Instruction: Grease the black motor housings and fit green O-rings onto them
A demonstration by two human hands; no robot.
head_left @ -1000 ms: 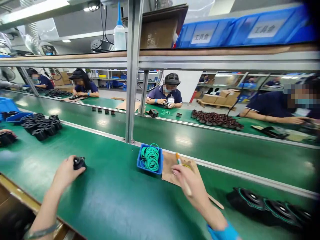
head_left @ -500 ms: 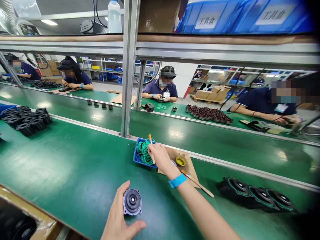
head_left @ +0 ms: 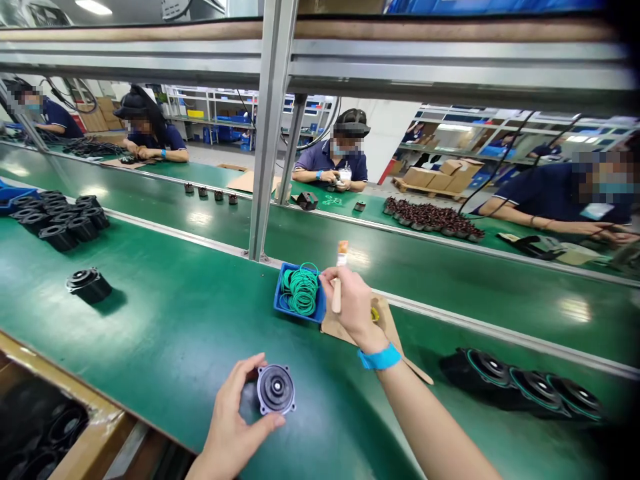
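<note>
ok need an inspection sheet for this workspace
surface: green bench, glossy, no spill seen
job's things: black housing, brush, green rings in blue tray
clutter: wooden handle juts past cardboard; yellow item partly hidden
hands: left hand curled around housing; right hand holds brush
cables: dark cable across the bench; none seen near hands
surroundings: three green-ringed housings right, ringless lone housing left; people working opposite

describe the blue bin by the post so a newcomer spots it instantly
Find the metal post on the far edge of the green bench. Right of its foot sits a blue bin. Its heaped green rings set it apart from blue trays far left.
</note>
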